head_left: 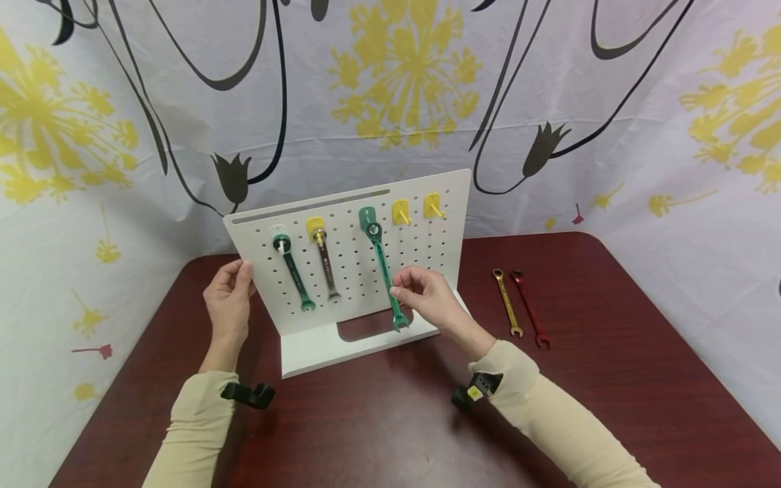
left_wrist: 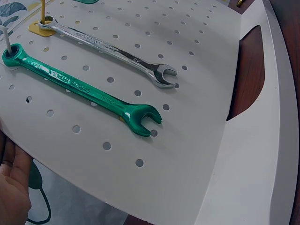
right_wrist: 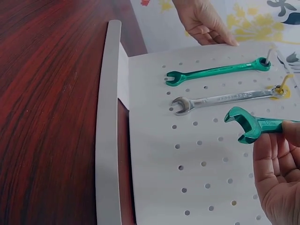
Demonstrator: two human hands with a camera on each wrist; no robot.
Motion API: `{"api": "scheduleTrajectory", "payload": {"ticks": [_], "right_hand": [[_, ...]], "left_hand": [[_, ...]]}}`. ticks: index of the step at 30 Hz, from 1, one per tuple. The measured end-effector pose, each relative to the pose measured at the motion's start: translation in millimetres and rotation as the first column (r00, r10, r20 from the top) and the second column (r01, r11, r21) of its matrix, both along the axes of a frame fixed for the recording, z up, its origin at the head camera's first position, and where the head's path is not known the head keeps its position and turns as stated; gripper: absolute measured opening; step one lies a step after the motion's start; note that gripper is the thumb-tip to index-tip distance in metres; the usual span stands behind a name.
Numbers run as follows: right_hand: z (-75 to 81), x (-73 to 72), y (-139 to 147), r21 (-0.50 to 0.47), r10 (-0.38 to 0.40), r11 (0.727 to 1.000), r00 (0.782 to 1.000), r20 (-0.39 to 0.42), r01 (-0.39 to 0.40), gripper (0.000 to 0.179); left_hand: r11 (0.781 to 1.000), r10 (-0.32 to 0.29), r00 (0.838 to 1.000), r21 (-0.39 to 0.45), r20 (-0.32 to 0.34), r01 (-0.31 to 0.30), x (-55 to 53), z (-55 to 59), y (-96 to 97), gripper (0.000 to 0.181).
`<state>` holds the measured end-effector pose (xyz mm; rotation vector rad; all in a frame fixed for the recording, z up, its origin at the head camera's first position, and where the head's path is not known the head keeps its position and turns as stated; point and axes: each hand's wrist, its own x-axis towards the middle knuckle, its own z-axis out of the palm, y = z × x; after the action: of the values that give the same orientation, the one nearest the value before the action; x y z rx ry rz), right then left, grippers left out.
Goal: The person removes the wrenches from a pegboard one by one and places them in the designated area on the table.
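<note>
My left hand (head_left: 229,295) grips the left edge of a white pegboard stand (head_left: 308,349), thumb in front. My right hand (head_left: 430,298) pinches the shaft of a green combination wrench (head_left: 384,266). This wrench tilts in front of the board, open end down, its ring end over a green hook (head_left: 367,215); whether the ring is on the peg I cannot tell. Further left, another green wrench (left_wrist: 84,89) hangs from a white hook (head_left: 278,231). Beside it a silver wrench (left_wrist: 110,49) hangs from a yellow hook (head_left: 314,224).
Two yellow hooks (head_left: 400,212) at the board's upper right carry nothing. A gold wrench (head_left: 508,303) and a red wrench (head_left: 531,310) lie on the dark red table (head_left: 366,427) right of the stand. A patterned cloth (head_left: 390,88) hangs behind.
</note>
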<state>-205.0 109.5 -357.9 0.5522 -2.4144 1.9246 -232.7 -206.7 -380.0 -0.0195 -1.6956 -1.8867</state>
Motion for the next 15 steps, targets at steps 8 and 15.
{"api": "scheduleTrajectory", "payload": {"ticks": [8,15], "right_hand": [[2.1,-0.5,-0.3,-0.009,-0.005,1.0,1.0,0.003,0.005,0.007],[1.2,-0.1,0.8,-0.039,0.012,0.999,1.0,0.0,-0.012,0.009]], "left_hand": [[1.0,0.002,1.0,0.0,-0.006,-0.002,-0.7,0.4,0.5,0.003],[1.0,0.009,1.0,-0.01,-0.006,-0.009,-0.9,-0.4,0.2,0.004]]}}
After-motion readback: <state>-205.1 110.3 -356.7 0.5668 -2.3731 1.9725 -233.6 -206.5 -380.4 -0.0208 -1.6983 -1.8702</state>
